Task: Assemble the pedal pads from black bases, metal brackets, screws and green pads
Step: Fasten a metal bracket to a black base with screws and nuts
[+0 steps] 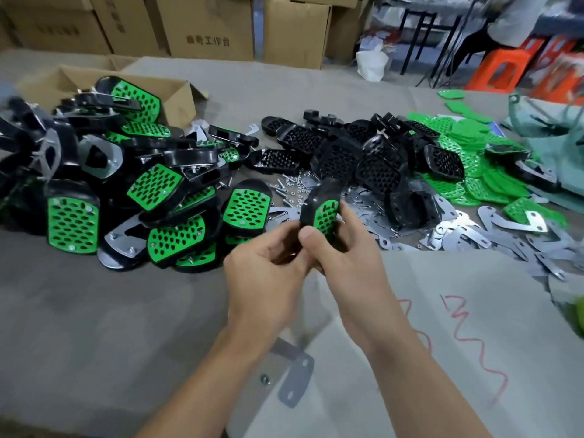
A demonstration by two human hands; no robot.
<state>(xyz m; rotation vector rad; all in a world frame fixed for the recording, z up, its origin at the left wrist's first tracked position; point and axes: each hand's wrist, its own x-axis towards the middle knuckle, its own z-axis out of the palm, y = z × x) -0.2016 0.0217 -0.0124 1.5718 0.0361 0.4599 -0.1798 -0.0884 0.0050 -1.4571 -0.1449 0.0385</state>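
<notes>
Both hands hold one pedal pad [320, 203] upright above the table; it is a black base with a green perforated pad on its face. My right hand [350, 260] grips its lower right side, thumb on the near edge. My left hand [268, 270] pinches its lower left edge, and what the fingertips hold there is hidden. A metal bracket [295, 379] and a small nut [264, 379] lie on the table below my wrists. Bare black bases [373, 162] are heaped behind, with loose green pads [467, 181] to the right and screws [289, 188] between the heaps.
A heap of assembled pedal pads [132, 191] fills the left, spilling from an open cardboard box [177, 99]. Loose metal brackets [474, 235] are scattered at right. Stacked cartons [208, 26] stand behind the table; orange stools [505, 67] stand at the far right.
</notes>
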